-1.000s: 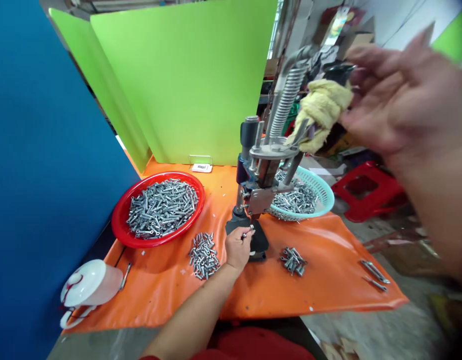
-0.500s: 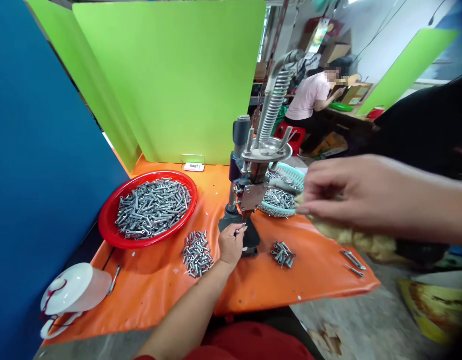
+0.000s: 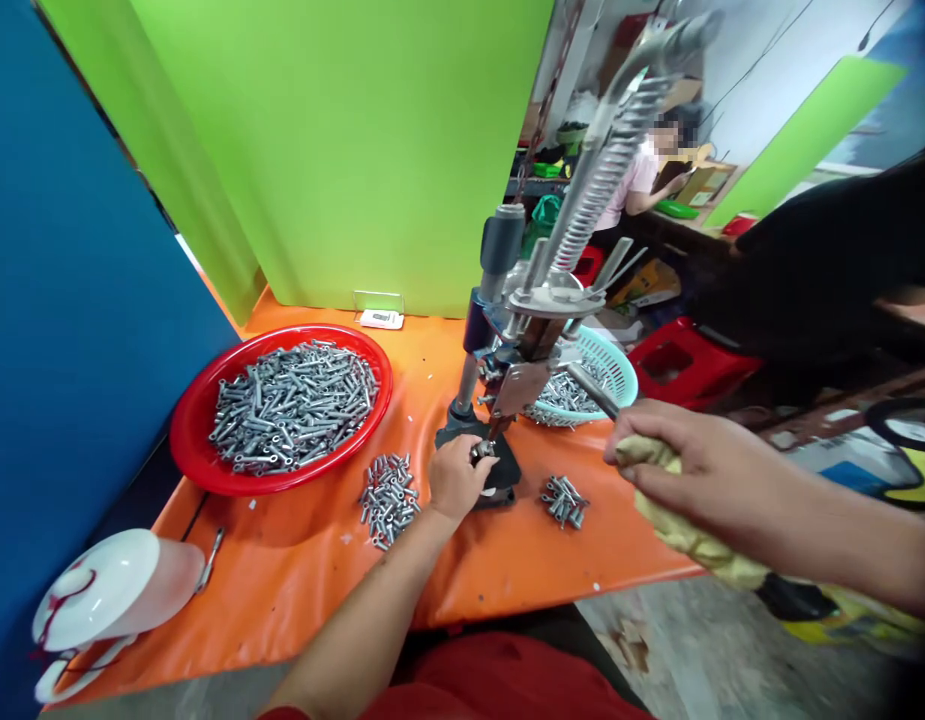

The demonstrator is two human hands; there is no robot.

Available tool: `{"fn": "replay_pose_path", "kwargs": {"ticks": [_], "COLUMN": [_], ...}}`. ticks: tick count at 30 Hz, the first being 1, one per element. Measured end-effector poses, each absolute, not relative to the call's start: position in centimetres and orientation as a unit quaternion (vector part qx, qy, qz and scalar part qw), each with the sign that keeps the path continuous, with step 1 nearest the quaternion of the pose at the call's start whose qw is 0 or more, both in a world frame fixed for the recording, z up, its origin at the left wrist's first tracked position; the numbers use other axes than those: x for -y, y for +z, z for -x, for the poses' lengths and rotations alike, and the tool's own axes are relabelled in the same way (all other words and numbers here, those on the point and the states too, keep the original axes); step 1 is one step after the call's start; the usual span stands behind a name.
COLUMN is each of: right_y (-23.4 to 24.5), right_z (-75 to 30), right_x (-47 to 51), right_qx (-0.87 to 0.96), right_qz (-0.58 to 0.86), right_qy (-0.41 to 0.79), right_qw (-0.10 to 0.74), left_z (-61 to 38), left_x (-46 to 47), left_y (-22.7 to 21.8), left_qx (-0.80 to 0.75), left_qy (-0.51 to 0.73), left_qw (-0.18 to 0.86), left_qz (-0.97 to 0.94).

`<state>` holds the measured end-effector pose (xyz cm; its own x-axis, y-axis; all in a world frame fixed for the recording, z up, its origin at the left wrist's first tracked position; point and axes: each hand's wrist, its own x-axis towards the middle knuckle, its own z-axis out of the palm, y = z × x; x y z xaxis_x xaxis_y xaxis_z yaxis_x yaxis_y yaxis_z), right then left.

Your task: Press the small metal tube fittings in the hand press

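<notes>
A hand-lever press (image 3: 507, 360) with a long coil spring stands in the middle of the orange table cover (image 3: 319, 570). My left hand (image 3: 456, 480) pinches a small metal part (image 3: 480, 451) on the press base, under the ram. My right hand (image 3: 694, 462) is closed around the press lever handle, which is wrapped in a yellow cloth (image 3: 683, 530), low at the right. A small heap of metal parts (image 3: 387, 497) lies just left of my left hand. Another small heap (image 3: 564, 499) lies right of the press base.
A red basin (image 3: 199, 455) full of metal parts sits at the left. A teal basket (image 3: 618, 368) with parts stands behind the press. A white lidded cup (image 3: 109, 590) is at the near left corner. Green and blue screens wall the bench. Another person sits far back right.
My right hand has come down from high at the right with the cloth-wrapped lever to table height. My left hand has stayed at the press base with the small part.
</notes>
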<state>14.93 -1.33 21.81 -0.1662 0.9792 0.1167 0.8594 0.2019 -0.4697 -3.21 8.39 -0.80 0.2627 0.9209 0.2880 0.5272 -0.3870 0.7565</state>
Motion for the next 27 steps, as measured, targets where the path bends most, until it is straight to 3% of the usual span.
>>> {"fn": "replay_pose_path", "kwargs": {"ticks": [5, 14, 20, 27], "right_y": [18.6, 11.9, 6.2, 6.1], "right_z": [-13.8, -13.7, -14.2, -14.1], "right_x": [2.2, 1.7, -1.3, -0.4], "right_qx": [0.754, 0.731, 0.721, 0.686], "right_qz": [0.610, 0.604, 0.556, 0.579], "right_qy": [0.039, 0.023, -0.053, 0.008], "right_qw": [0.239, 0.316, 0.409, 0.441], "left_z": [3.0, 2.9, 2.8, 2.8], "left_x": [-8.3, -8.3, -8.2, -8.1], "left_y": [-1.0, -1.4, -1.2, -0.4], "left_qx": [-0.482, -0.478, -0.490, -0.452], "left_qy": [0.366, 0.369, 0.357, 0.368], "left_qw": [0.272, 0.265, 0.249, 0.290], "left_qz": [-0.748, -0.752, -0.755, -0.759]}}
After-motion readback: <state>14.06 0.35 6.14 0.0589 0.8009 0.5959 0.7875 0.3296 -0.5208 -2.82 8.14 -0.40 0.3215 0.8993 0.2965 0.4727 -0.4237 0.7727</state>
